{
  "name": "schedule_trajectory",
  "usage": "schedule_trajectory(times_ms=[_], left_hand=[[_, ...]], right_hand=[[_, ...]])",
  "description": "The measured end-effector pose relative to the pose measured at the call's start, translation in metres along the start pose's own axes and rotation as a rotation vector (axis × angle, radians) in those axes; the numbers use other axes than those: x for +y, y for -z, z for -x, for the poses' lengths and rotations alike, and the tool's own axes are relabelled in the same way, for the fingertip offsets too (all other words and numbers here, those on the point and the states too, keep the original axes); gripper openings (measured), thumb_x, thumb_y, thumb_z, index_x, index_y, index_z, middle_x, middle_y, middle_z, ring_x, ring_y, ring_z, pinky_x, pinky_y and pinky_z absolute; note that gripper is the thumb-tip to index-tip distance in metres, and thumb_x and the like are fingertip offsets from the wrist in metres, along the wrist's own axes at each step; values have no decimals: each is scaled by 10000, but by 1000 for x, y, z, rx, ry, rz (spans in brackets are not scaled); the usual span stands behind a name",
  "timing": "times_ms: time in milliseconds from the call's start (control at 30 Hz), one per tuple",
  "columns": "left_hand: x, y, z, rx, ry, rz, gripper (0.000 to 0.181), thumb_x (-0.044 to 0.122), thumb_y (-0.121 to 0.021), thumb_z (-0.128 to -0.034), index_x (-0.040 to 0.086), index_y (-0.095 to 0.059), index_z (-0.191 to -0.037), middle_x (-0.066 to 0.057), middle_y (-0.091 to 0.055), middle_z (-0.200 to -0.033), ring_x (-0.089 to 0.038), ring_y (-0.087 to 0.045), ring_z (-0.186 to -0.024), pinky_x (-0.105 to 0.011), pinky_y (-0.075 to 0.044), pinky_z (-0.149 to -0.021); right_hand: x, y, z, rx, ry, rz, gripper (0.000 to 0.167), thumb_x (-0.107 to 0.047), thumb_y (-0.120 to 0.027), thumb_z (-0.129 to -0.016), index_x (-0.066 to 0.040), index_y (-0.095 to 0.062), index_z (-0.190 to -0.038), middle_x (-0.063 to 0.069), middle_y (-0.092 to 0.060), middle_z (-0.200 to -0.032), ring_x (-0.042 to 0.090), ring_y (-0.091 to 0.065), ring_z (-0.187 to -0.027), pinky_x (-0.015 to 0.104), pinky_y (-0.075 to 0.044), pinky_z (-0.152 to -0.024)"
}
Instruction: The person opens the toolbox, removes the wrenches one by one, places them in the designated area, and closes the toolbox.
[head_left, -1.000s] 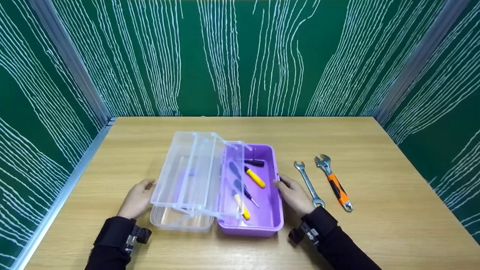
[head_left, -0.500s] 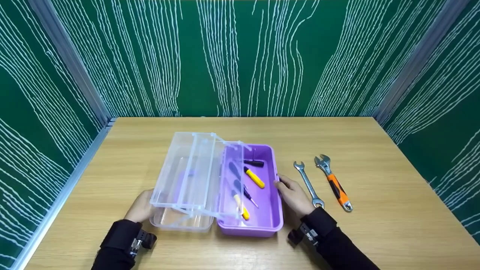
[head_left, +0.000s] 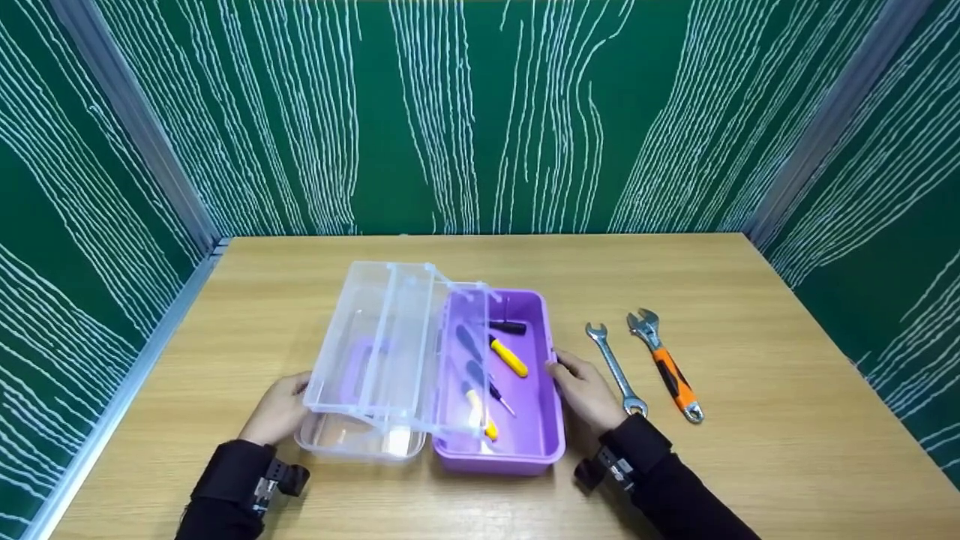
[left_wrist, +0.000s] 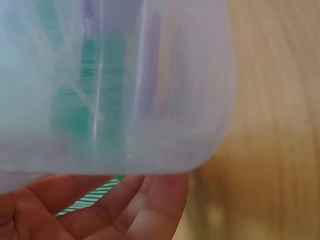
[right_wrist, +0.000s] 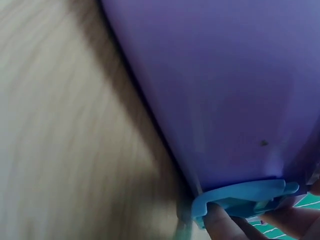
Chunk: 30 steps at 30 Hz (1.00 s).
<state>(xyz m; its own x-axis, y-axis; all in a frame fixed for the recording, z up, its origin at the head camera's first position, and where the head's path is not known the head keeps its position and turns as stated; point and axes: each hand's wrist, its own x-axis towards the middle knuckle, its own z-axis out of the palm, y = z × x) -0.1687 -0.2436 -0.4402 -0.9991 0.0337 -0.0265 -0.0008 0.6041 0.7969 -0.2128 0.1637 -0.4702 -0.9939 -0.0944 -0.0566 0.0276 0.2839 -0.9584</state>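
A purple toolbox (head_left: 555,420) stands unlatched, its clear lid (head_left: 360,442) folded out to the left. A translucent tray (head_left: 371,337) on hinged arms hangs over the lid. My left hand (head_left: 276,409) grips the lid's left edge; in the left wrist view its curled fingers (left_wrist: 160,205) meet that edge from below. My right hand (head_left: 589,390) holds the box's right wall, thumb at the rim, and in the right wrist view its fingers touch a blue latch (right_wrist: 245,192). Inside the box lie a black-handled tool (head_left: 508,328), a yellow-handled tool (head_left: 510,358) and several others, partly seen through clear plastic.
An open-ended wrench (head_left: 616,369) lies on the wooden table (head_left: 787,450), right beside my right hand. Farther right is an adjustable wrench (head_left: 673,379) with an orange and black handle. Green walls (head_left: 525,112) with white lines enclose the table's back and sides.
My left hand first slid in under the lid's left edge, then shifted slightly left and up, and the lid and tray tilted very slightly with it. My right hand stays on the box.
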Motion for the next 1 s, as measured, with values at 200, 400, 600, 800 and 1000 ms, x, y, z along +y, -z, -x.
schedule_trajectory(times_ms=[200, 400, 600, 800, 1000], left_hand=[[15, 7, 3, 4, 75, 34, 406, 215, -413, -1041, -33, -584, -1314, -228, -678, -1172, -302, -652, -1034, -414, -537, -883], [33, 17, 6, -4, 108, -27, 422, 242, -412, -1035, -14, -568, -1333, -171, -668, -1065, -163, -613, -782, -294, -501, -681], [49, 24, 11, -15, 88, -31, 515, 309, -366, -1055, -26, -438, -1440, -269, -559, -1355, -345, -659, -1035, -484, -518, -939], [66, 28, 16, 19, 45, -52, 554, 382, -355, -1057, -6, -444, -1443, -226, -458, -1476, -416, -421, -1368, -568, -315, -1146], [90, 24, 21, 97, -42, -43, 548, 412, -375, -1050, 33, -475, -1434, -206, -496, -1455, -397, -497, -1309, -567, -375, -1104]], right_hand=[[1, -1, 0, 3, 5, -9, 427, -160, -477, -1003, -18, -511, -1404, 212, -544, -1407, 328, -563, -1249, 417, -485, -1037], [4, -2, -1, 14, 41, 5, 403, -127, -479, -1001, -19, -536, -1385, 199, -572, -1382, 302, -571, -1230, 354, -505, -997], [4, -2, -1, 14, 29, 14, 417, -137, -482, -1002, -28, -516, -1403, 200, -539, -1417, 312, -547, -1269, 420, -478, -1045], [3, -1, 0, 15, 18, 1, 419, -137, -479, -1002, -32, -514, -1406, 205, -557, -1396, 297, -601, -1188, 337, -531, -959], [0, 0, 1, 9, -9, -7, 440, -162, -481, -1005, -32, -486, -1426, 217, -527, -1422, 310, -614, -1171, 366, -537, -957]])
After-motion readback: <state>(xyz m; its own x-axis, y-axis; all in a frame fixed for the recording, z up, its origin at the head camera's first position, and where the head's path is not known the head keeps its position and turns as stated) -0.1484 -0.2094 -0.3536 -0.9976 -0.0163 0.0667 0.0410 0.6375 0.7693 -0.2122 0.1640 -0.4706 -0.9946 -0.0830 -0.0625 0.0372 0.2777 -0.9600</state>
